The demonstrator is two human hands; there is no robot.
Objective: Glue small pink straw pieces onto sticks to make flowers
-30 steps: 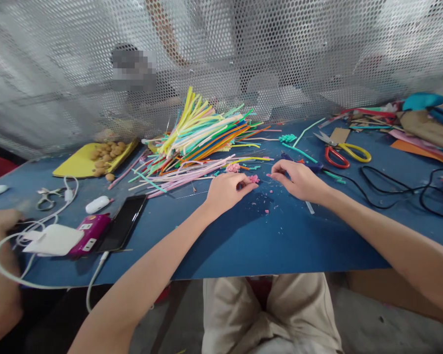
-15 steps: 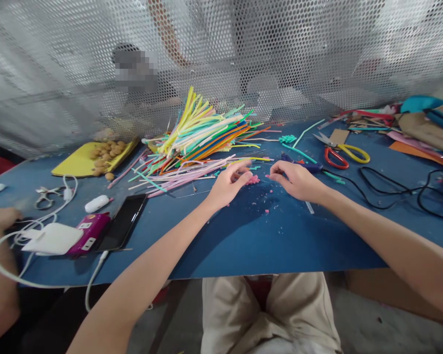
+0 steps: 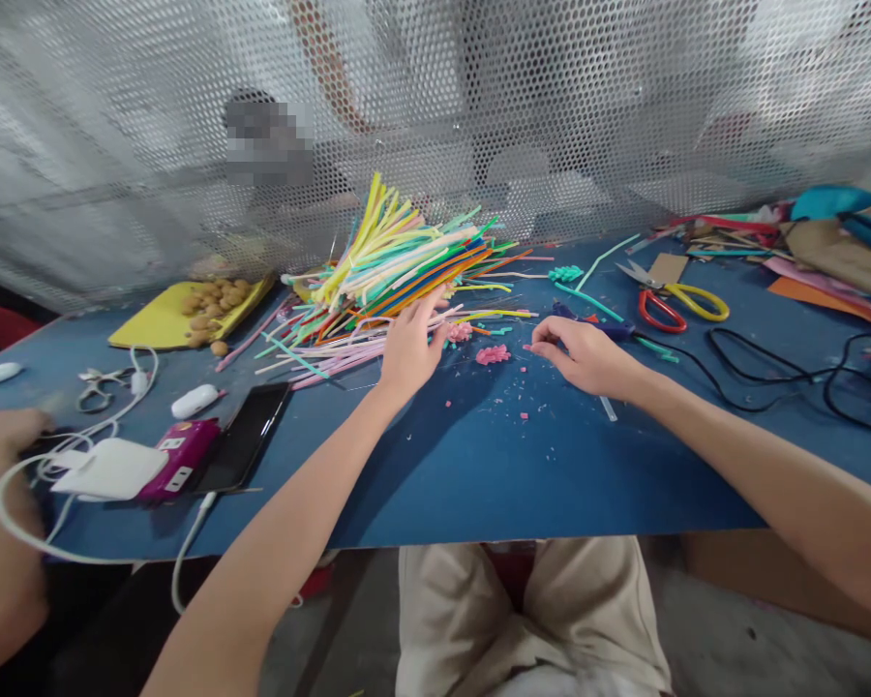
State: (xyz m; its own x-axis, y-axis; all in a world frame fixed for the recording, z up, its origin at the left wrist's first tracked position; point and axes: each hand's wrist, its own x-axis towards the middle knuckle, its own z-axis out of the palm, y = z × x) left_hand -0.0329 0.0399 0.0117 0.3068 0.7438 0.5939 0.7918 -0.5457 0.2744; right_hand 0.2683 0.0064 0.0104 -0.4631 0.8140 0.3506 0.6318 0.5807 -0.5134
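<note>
My left hand (image 3: pixel 410 350) reaches over the near edge of a heap of colourful pipe cleaners (image 3: pixel 399 261), its fingers stretched out and thumb apart. Beside that thumb lies a small pink cluster (image 3: pixel 460 332). A second cluster of short pink pieces (image 3: pixel 493 355) rests on the blue table between my hands. My right hand (image 3: pixel 577 353) stays low over the table, thumb and fingertips pinched on a tiny pink piece (image 3: pixel 527 347). Pink scraps (image 3: pixel 524 416) are scattered in front of it. Behind its wrist is a dark blue tool (image 3: pixel 615 331) with a black cord, partly hidden.
Red-and-yellow-handled scissors (image 3: pixel 672 298) and a turquoise cluster (image 3: pixel 566 274) lie behind my right hand. A clear stick (image 3: pixel 608 409) is near its wrist. To the left are a phone (image 3: pixel 251 436), a white charger (image 3: pixel 120 469), small scissors (image 3: pixel 98 385) and another person's arm (image 3: pixel 4 513).
My left hand has moved left and away from me, off the pink cluster to the pipe cleaner heap, uncovering the pink clusters. My right hand has stayed nearly still.
</note>
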